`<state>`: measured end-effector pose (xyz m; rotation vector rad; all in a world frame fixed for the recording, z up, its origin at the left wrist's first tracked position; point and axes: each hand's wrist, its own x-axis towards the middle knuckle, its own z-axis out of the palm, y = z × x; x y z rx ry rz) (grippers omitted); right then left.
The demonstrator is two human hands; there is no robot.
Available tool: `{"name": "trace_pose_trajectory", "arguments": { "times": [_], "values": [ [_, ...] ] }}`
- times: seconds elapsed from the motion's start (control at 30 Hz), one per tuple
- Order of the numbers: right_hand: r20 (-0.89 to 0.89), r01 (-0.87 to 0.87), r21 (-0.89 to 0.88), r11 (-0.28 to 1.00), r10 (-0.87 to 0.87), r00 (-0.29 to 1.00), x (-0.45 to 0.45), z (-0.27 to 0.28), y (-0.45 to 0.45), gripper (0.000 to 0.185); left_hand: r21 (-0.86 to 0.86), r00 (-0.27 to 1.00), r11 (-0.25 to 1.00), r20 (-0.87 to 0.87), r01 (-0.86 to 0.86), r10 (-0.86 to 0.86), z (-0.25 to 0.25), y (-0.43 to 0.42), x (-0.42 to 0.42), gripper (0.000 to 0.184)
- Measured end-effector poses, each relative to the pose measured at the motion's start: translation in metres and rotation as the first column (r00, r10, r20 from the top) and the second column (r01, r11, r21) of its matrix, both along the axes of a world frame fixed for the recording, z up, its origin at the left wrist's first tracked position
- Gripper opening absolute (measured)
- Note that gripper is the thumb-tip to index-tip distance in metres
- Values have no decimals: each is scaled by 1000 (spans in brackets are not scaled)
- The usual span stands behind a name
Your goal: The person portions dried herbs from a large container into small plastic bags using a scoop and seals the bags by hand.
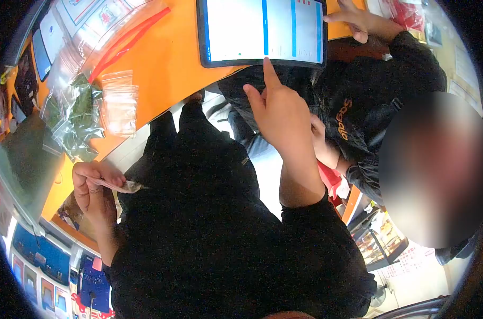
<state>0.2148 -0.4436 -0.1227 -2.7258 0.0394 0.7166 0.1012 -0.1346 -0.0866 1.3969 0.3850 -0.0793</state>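
My left hand (90, 183) is at the left, closed on a thin pale packet (127, 187) that looks like a small plastic bag; what is inside cannot be made out. My right hand (284, 109) reaches forward with its index finger stretched out and thumb apart, holding nothing. The fingertip is at the lower edge of a tablet (233, 32) with a lit screen of white panels and blue bars. Whether it touches the screen is unclear. Beyond my left hand, clear zip bags (119, 103) and plastic bags with green contents (74, 114) lie on the orange table (156, 69).
A person in a black top (379, 80) sits close at my right, one hand (353, 21) by the tablet's right edge. A large clear bag with a red strip (127, 45) and a phone (41, 53) lie at the table's left. A display case (379, 239) stands lower right.
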Motion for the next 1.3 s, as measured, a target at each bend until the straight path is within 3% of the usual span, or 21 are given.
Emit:
{"name": "trace_pose_trajectory", "arguments": {
  "times": [0.13,0.23,0.3,0.93,1.13,1.3],
  "values": [
    [-38,-70,14,997,71,997,0,2,2,43,4,999,999,9,-44,44,0,6,-5,16],
    [88,-138,137,981,127,988,-7,-1,2,36,17,998,998,-7,-67,67,-1,5,-8,17],
    [21,-135,115,984,134,991,-10,0,5,34,40,997,996,-8,-79,79,-4,2,-8,17],
    [15,-160,45,986,160,987,-26,5,-8,40,47,996,997,-67,-54,57,0,1,-18,24],
    [76,-20,122,992,11,997,-24,1,-18,31,58,997,998,-64,-32,36,4,7,-21,23],
    [135,85,76,993,-95,986,-15,-4,-30,25,51,995,997,-84,-55,59,-1,19,-29,23]
  ]
}}
